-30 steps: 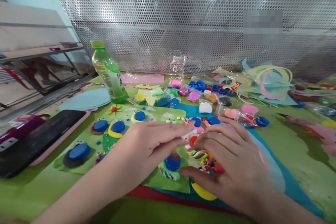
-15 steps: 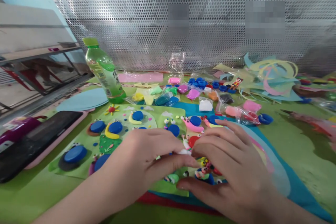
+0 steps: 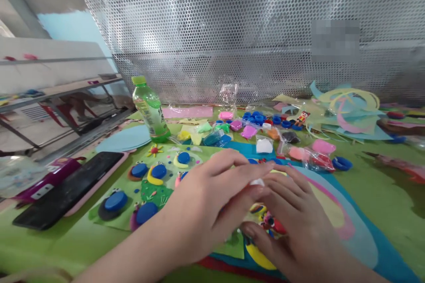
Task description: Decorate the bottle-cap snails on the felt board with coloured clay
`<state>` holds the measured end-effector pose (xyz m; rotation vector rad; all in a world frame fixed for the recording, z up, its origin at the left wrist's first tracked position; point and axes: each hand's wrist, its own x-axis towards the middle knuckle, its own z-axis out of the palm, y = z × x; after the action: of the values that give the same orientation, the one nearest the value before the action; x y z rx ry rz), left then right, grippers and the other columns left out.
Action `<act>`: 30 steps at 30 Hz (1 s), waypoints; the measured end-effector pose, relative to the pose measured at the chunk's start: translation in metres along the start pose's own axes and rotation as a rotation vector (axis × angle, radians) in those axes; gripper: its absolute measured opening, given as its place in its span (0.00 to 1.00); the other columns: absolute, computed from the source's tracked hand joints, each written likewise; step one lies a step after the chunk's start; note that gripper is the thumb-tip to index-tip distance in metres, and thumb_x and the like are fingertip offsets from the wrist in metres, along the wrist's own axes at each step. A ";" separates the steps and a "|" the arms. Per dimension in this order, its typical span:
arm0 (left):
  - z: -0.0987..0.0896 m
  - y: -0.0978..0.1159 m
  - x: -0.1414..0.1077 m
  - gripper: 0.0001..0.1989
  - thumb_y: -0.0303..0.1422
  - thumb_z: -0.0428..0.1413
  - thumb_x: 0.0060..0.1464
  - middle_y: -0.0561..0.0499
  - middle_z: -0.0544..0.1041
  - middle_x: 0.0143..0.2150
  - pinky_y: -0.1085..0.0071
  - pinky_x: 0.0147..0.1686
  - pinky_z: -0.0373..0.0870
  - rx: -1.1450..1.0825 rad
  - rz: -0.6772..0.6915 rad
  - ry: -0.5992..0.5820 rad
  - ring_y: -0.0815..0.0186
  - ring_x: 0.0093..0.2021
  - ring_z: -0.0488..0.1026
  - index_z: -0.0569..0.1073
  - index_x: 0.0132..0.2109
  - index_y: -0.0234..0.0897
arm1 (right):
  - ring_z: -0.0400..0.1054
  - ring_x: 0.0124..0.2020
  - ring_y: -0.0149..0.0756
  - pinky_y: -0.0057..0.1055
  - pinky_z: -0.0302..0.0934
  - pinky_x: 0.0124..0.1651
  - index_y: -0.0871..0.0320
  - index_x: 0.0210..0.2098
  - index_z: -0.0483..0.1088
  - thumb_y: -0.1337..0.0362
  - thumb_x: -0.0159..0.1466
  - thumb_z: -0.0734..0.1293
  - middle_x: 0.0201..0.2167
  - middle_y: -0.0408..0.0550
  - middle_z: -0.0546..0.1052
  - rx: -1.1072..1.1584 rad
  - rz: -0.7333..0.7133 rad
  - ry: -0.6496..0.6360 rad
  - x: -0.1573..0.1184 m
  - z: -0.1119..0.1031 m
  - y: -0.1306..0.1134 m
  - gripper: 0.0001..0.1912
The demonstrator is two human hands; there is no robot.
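Note:
My left hand (image 3: 212, 190) is closed in a pinch on a small lump of white modelling clay (image 3: 257, 181). My right hand (image 3: 299, 212) is beside it, fingers curved and thumb apart; its fingertips meet those of the left hand by the clay. Under both hands lies a green craft picture (image 3: 195, 152) with clay snails whose shells are blue bottle caps (image 3: 116, 201). A green clay mound (image 3: 154, 192) and a red and yellow clay sun (image 3: 154, 150) decorate it. Small coloured clay figures (image 3: 267, 219) show between my hands; the picture's middle is hidden.
A green drink bottle (image 3: 151, 112) stands at the back left. On the left lie a black phone (image 3: 69, 190) and a purple object (image 3: 53, 179). Bagged clay (image 3: 323, 147), loose blue caps (image 3: 341, 163) and paper strips (image 3: 352, 101) are spread along the back, before a perforated metal panel (image 3: 212, 31).
The view has shifted, so the table things appear lower and further right. My left hand has moved right and up towards my right hand, with the white clay still in its pinch.

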<state>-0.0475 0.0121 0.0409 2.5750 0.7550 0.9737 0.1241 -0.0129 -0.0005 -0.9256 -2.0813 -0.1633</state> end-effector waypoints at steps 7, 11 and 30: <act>0.003 -0.014 -0.014 0.15 0.28 0.50 0.59 0.56 0.74 0.35 0.83 0.34 0.69 -0.031 -0.013 0.003 0.75 0.31 0.71 0.66 0.53 0.45 | 0.63 0.30 0.34 0.36 0.51 0.42 0.60 0.27 0.63 0.59 0.69 0.56 0.25 0.43 0.69 -0.032 0.036 0.017 -0.002 0.003 0.002 0.17; -0.001 -0.008 -0.018 0.18 0.30 0.47 0.61 0.56 0.75 0.36 0.79 0.35 0.70 -0.048 -0.007 -0.157 0.72 0.33 0.72 0.60 0.57 0.51 | 0.63 0.29 0.35 0.37 0.51 0.44 0.61 0.27 0.65 0.58 0.68 0.57 0.23 0.44 0.68 -0.062 -0.003 0.044 -0.006 0.005 -0.004 0.17; -0.004 -0.012 -0.045 0.19 0.44 0.39 0.62 0.50 0.74 0.43 0.74 0.35 0.68 0.158 0.051 -0.072 0.65 0.37 0.73 0.57 0.56 0.43 | 0.54 0.22 0.36 0.41 0.46 0.34 0.61 0.23 0.66 0.70 0.62 0.56 0.17 0.46 0.65 -0.242 -0.218 0.093 -0.003 0.026 -0.027 0.13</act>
<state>-0.0830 -0.0031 0.0152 2.7613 0.7799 0.8620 0.0907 -0.0237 -0.0138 -0.8119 -2.1021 -0.5728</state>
